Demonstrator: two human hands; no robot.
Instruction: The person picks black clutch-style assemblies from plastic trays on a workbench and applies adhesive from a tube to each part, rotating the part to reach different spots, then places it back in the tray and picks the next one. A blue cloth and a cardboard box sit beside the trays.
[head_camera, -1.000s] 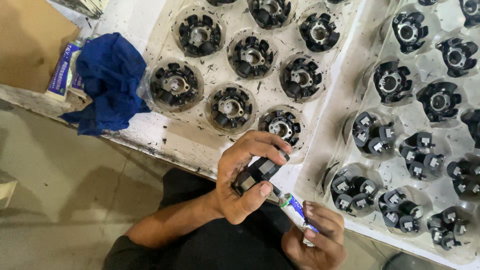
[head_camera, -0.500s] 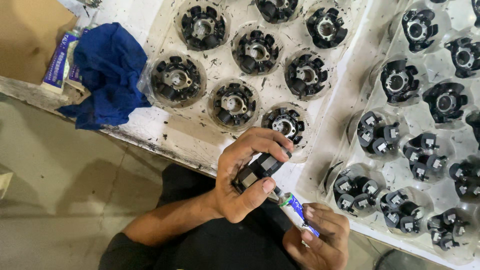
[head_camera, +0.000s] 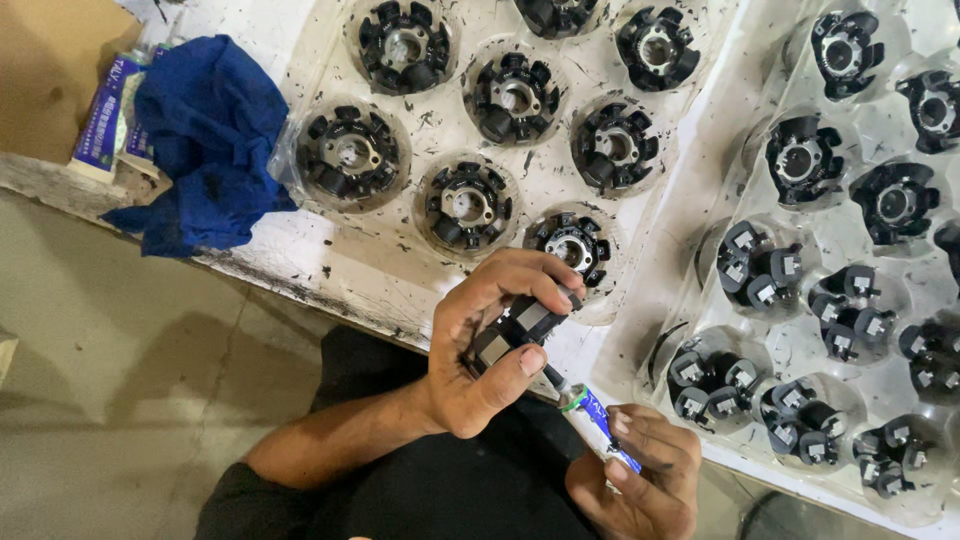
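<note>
Below the tray (head_camera: 690, 250), left hand (head_camera: 480, 360) clenched round black part (head_camera: 515, 330) (half hidden), right hand (head_camera: 640, 475) pinching tube (head_camera: 597, 420).

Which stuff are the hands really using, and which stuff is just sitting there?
In use:
left hand
black part held in it
right hand
small tube, nozzle at the part

Just sitting:
blue cloth
black parts in clear trays
flat box beside the cloth
</note>
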